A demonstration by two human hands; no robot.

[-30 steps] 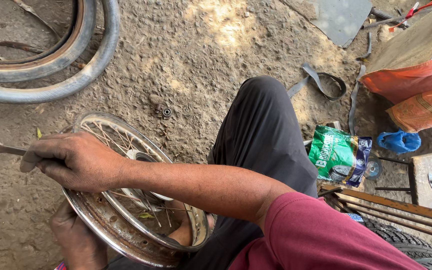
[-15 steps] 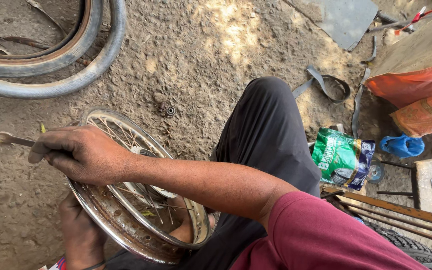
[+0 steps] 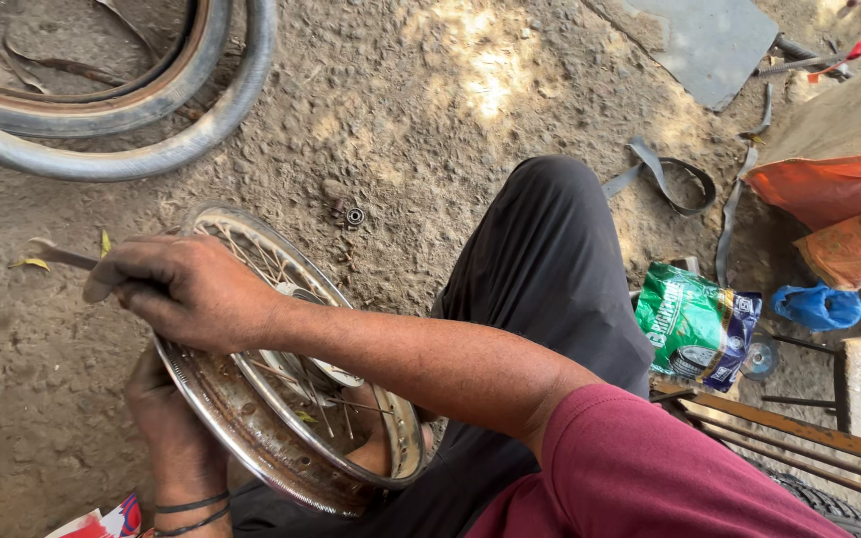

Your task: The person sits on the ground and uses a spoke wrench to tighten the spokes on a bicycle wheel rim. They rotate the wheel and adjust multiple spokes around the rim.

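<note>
A rusty spoked wheel rim (image 3: pixel 251 428) rests tilted against my lap over the dirt ground. My right hand (image 3: pixel 186 289) reaches across it and is closed around a thin metal tool (image 3: pixel 60 256) whose tip sticks out to the left, over the rim's upper edge. My left hand (image 3: pixel 166 418) grips the rim's outer left edge from below, with dark bands on the wrist. The hub and thin spokes (image 3: pixel 326 384) show inside the rim. My bent knee in dark trousers (image 3: pixel 550 259) lies to the right of the wheel.
A tyre and a rubber tube (image 3: pixel 122 110) lie at top left. A small bearing (image 3: pixel 354 215) sits on the dirt beyond the rim. A green packet (image 3: pixel 695 324), blue cloth (image 3: pixel 817 305), orange sacks (image 3: pixel 839 199), a rubber strap (image 3: pixel 665 179) and metal bars (image 3: pixel 799 428) crowd the right.
My right hand with the tool has shifted slightly right and down along the rim's upper edge. The left hand keeps its hold on the rim.
</note>
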